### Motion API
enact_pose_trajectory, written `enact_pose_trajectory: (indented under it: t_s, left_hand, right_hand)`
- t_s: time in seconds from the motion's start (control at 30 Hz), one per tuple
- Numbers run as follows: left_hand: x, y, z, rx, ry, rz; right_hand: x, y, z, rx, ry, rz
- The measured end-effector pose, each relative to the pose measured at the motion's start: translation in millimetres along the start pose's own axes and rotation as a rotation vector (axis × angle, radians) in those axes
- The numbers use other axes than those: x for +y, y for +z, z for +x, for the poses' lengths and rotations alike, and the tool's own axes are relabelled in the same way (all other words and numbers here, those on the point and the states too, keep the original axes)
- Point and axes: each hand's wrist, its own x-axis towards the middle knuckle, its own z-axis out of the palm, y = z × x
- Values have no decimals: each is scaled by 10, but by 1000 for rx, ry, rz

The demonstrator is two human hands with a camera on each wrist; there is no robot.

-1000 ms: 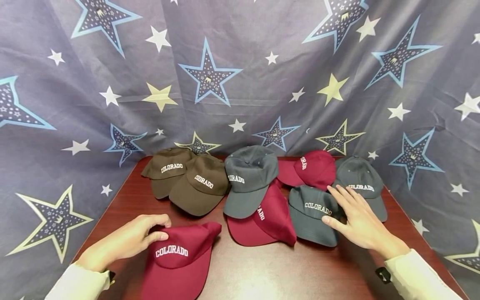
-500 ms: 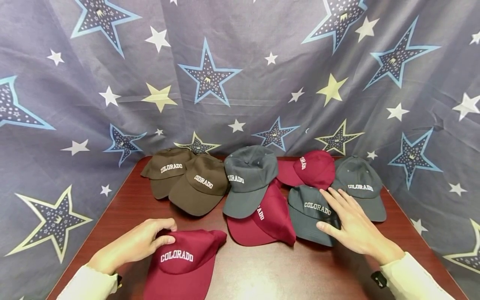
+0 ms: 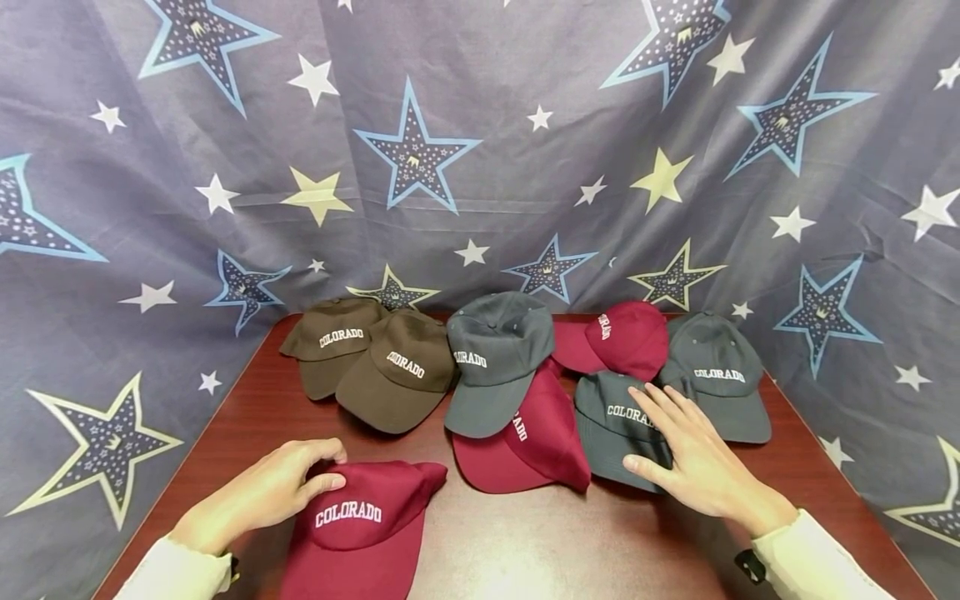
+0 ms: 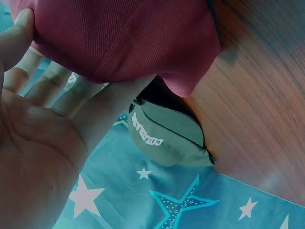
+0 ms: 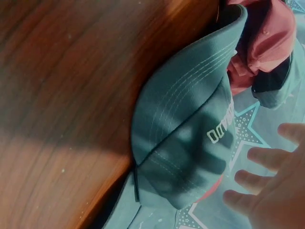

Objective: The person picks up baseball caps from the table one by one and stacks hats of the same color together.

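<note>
At the front left, my left hand [image 3: 262, 492] grips the back of the crown of a maroon baseball cap [image 3: 375, 483], lettered COLORADO, with thumb and fingers. In the left wrist view the thumb lies on the near side of the maroon cap [image 4: 128, 38], with the other fingers behind it. My right hand [image 3: 697, 458] hovers with spread fingers over a dark grey-green baseball cap [image 3: 611, 450], covering part of its lettering. In the right wrist view the fingertips are apart from this grey-green cap [image 5: 190, 105], and their shadow falls on its crown.
Two brown caps [image 3: 397, 383] stand back left on the wooden table [image 3: 495, 542]. At centre a grey-green cap [image 3: 495, 350] overlaps a maroon one [image 3: 525, 442]. Back right are another maroon cap [image 3: 630, 342] and a grey-green cap [image 3: 720, 375]. A star-patterned curtain [image 3: 480, 167] hangs behind.
My right hand has shifted left and slightly down over the front grey-green cap. My left hand, still holding the maroon cap, has moved slightly down and right overall.
</note>
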Motion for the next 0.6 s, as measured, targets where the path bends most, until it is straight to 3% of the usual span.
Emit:
enact_pose_trajectory:
  t_s: [0.4, 0.6]
  left_hand:
    - [8, -60, -8, -39, -57, 16]
    - [46, -72, -7, -50, -149, 75]
  right_hand:
    - [-16, 16, 13, -2, 2, -9]
    - [-31, 16, 20, -2, 4, -10]
